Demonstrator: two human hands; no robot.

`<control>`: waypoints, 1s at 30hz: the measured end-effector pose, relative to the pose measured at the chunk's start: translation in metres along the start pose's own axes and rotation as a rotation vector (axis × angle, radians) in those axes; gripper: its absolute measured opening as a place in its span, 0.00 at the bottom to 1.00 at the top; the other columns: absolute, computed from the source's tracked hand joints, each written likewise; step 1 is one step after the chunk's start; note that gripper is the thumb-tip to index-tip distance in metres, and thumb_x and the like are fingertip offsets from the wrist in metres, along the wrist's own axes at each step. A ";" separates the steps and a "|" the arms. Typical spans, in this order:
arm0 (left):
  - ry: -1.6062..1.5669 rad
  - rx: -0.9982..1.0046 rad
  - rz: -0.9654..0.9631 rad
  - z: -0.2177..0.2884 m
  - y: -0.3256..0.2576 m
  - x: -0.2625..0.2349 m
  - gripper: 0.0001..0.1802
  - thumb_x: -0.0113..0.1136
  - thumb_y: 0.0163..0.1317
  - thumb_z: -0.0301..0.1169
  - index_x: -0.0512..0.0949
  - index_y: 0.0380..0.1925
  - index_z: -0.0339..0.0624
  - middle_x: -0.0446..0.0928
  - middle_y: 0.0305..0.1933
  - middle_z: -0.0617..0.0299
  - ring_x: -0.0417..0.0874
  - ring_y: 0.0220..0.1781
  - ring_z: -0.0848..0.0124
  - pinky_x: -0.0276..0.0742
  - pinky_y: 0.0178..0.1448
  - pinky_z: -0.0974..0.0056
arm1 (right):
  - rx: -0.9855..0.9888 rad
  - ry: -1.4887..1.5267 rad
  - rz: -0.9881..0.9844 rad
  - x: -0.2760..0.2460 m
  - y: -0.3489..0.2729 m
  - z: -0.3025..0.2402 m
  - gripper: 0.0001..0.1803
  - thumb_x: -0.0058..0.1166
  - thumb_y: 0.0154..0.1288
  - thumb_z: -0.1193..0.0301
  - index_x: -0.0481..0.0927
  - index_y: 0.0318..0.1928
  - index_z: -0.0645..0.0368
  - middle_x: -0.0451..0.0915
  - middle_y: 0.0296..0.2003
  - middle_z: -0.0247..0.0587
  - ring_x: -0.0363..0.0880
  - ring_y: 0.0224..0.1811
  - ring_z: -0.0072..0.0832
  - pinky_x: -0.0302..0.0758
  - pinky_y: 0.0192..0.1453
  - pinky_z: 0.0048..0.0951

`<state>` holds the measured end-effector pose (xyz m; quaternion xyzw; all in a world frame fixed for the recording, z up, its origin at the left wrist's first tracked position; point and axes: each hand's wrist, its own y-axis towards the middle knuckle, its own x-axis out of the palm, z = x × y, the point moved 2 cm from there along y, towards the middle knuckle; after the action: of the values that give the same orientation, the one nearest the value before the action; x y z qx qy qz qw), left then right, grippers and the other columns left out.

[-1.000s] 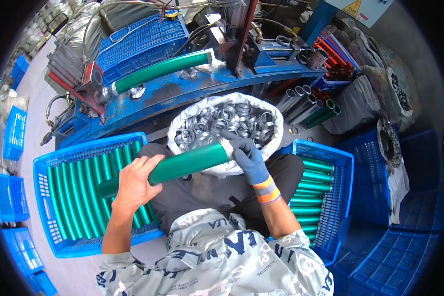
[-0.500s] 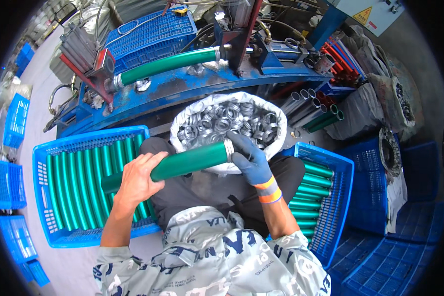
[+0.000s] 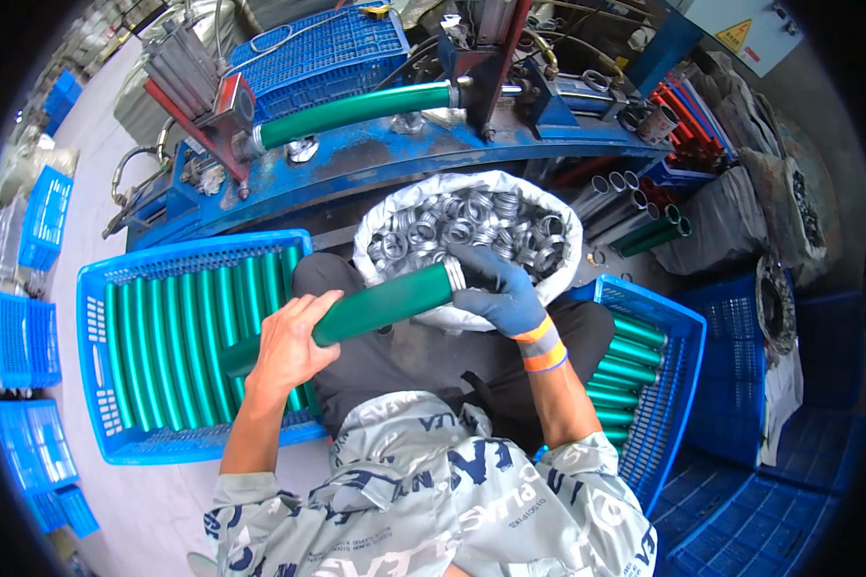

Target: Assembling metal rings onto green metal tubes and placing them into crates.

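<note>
Bare and wrapped round it, my left hand [image 3: 293, 344] grips a green metal tube [image 3: 385, 310] over my lap. The tube slants, its right end higher in the picture. A silver ridged ring [image 3: 454, 273] sits at that right end. My right hand [image 3: 500, 290], in a blue-grey glove with an orange cuff, closes its fingers and thumb about the ring. Just beyond is a white sack [image 3: 568, 226] full of loose silver rings [image 3: 457, 226].
A blue crate [image 3: 96, 356] of green tubes stands left, another crate [image 3: 688, 385] of tubes right. Across the front runs a blue machine bench [image 3: 356, 159] with a clamped green tube [image 3: 356, 111]. Several upright tubes [image 3: 625, 207] and stacked blue crates [image 3: 722, 539] are at right.
The whole view has shifted slightly, so everything appears a bit farther right. Both hands keep their hold on the tube and its ring.
</note>
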<state>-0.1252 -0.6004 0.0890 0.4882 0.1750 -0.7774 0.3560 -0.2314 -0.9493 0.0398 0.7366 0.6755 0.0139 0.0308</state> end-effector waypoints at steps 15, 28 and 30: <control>-0.043 0.021 0.023 -0.004 -0.004 0.003 0.39 0.75 0.48 0.26 0.86 0.67 0.45 0.87 0.48 0.56 0.89 0.52 0.51 0.87 0.56 0.47 | -0.069 -0.120 -0.074 -0.003 0.003 -0.011 0.44 0.83 0.67 0.69 0.80 0.81 0.65 0.83 0.76 0.52 0.80 0.78 0.38 0.72 0.85 0.40; -0.110 -0.084 0.084 -0.014 -0.011 0.003 0.38 0.78 0.50 0.26 0.86 0.67 0.44 0.90 0.53 0.55 0.92 0.54 0.55 0.88 0.61 0.52 | -0.012 0.182 0.031 -0.009 0.030 0.026 0.40 0.74 0.70 0.79 0.80 0.82 0.64 0.84 0.76 0.47 0.85 0.74 0.34 0.77 0.82 0.36; -0.355 -0.163 0.190 -0.022 -0.010 0.005 0.37 0.83 0.55 0.26 0.84 0.68 0.40 0.90 0.56 0.57 0.92 0.57 0.66 0.86 0.66 0.57 | 0.108 0.263 0.308 -0.049 0.055 0.066 0.35 0.72 0.76 0.72 0.80 0.81 0.65 0.87 0.74 0.48 0.89 0.68 0.30 0.81 0.76 0.34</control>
<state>-0.1204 -0.5817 0.0741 0.3275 0.1248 -0.7974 0.4913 -0.1769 -1.0042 -0.0216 0.8235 0.5531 0.0782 -0.0994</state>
